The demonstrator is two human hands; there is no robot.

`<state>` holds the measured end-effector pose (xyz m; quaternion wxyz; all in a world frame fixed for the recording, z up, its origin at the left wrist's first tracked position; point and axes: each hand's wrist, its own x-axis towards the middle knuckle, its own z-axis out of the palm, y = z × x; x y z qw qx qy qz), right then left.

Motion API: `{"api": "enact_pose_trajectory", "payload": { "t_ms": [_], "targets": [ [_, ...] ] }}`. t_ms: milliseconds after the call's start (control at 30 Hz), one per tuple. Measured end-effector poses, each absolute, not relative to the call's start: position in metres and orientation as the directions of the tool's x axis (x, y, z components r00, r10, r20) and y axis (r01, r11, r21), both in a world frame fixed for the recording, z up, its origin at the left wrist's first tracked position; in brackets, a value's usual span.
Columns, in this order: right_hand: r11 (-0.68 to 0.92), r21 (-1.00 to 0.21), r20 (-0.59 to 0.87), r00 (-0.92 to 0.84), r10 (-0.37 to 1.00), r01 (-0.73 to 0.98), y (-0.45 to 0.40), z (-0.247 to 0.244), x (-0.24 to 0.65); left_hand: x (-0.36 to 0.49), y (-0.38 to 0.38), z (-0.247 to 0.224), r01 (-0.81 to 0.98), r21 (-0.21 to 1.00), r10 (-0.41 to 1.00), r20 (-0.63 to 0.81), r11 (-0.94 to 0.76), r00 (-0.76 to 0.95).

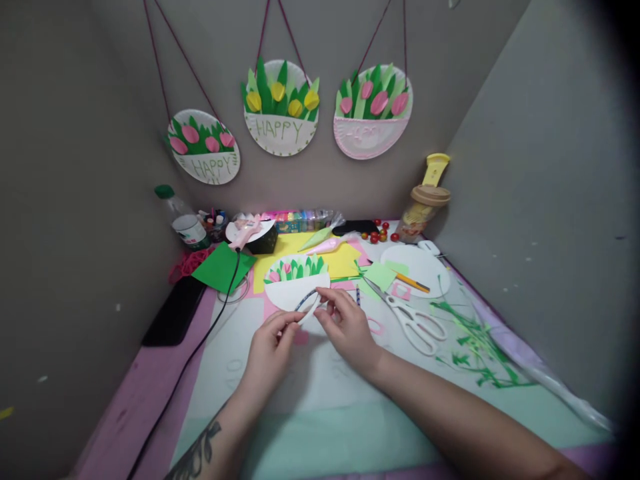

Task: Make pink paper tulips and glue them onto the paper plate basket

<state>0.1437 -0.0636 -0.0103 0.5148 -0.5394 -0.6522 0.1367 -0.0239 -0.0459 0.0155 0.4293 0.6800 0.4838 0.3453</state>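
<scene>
Between both hands, a thin curved white strip (310, 312) is stretched; a dark speckled line runs along its far side, too small to identify. My left hand (270, 347) pinches its near left end. The fingers of my right hand (350, 330) are closed on its right end. Just beyond lies a half-covered paper plate (290, 291) with green paper leaves and pink paper tulips above its white front. White-handled scissors (413, 320) rest right of my right hand, near a dark pencil (358, 295).
Green paper scraps (480, 347) lie at the right. A pink glue gun (245, 233) sits at the back left, its black cord (200, 343) trailing forward. A phone (173, 312), a bottle (183, 217) and a lidded cup (423, 210) stand around. Decorated plates (281, 137) hang on the wall.
</scene>
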Motion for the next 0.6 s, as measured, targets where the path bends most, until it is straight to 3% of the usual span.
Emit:
{"api": "enact_pose_trajectory", "payload": {
  "t_ms": [233, 600],
  "targets": [
    [0.425, -0.729, 0.58, 0.154, 0.8, 0.536, -0.0611, -0.0116, 0.148, -0.0231, -0.0455, 0.0162, 0.339, 0.939, 0.949, -0.058, -0.052, 0.309],
    [0.439, -0.736, 0.584, 0.156, 0.796, 0.515, -0.0599, -0.0112, 0.1509, -0.0251, -0.0443, 0.0124, 0.415, 0.895, 0.946, 0.021, -0.162, 0.324]
  ]
}}
